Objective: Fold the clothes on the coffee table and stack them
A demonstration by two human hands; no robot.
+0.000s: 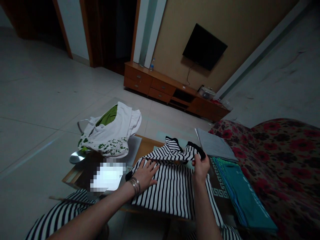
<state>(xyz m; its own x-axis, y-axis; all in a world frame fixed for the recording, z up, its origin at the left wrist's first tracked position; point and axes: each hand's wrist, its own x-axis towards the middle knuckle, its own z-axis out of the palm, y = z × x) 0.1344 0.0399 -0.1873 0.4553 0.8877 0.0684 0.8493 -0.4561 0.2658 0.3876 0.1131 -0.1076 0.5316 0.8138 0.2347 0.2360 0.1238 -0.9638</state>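
A black-and-white striped shirt (172, 190) lies spread on the low table in front of me, with black trim at its edges. My left hand (146, 171), wearing bracelets at the wrist, rests flat on the shirt's left part with fingers spread. My right hand (201, 166) pinches the black-trimmed edge at the shirt's upper right and holds that part raised off the rest. The far part of the fabric stands up in loose folds between the hands. My right thumb and fingers partly hide the gripped edge.
A white garment with green print (117, 130) lies heaped at the table's far left. Folded grey cloth (217, 145) and folded teal clothes (252, 196) lie on the right, beside a flowered sofa (277, 160). A bright blurred patch (107, 176) is near my left forearm.
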